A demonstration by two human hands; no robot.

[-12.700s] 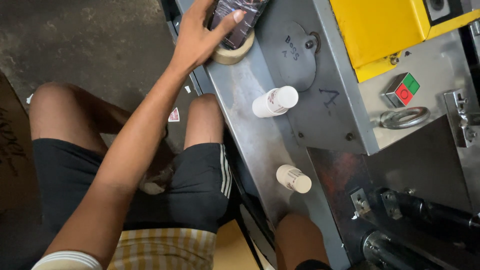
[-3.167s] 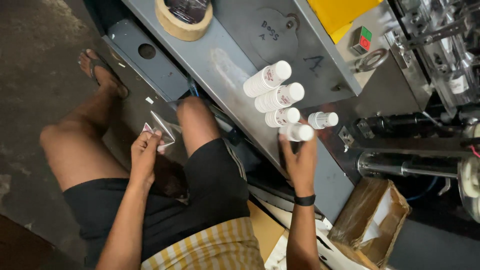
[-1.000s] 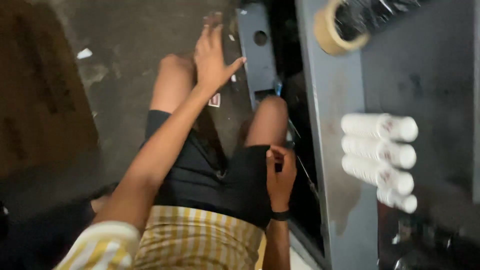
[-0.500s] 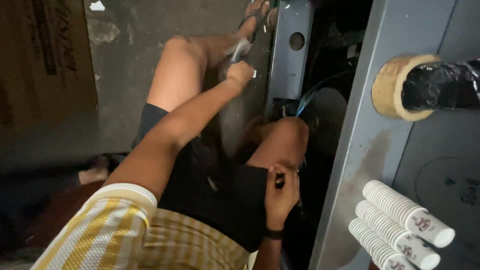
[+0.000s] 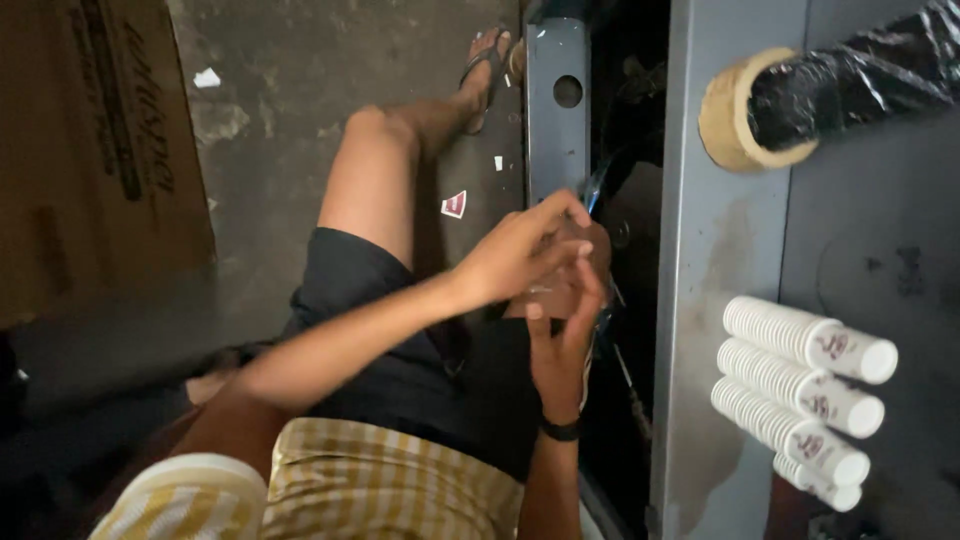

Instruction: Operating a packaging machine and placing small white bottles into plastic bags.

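Both hands meet over the lap: the left hand and right hand pinch what seems a small brown card. Stacked paper cups lie on the grey table nearby.

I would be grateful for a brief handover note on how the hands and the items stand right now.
Left hand and right hand meet over the lap, fingers closed around a small brownish flat piece; what it is cannot be told.
Four stacks of white paper cups lie on their sides in a row on the grey machine surface.
A tape roll sits further along it.
Done: cups lined up. Left: the piece is not yet set down.
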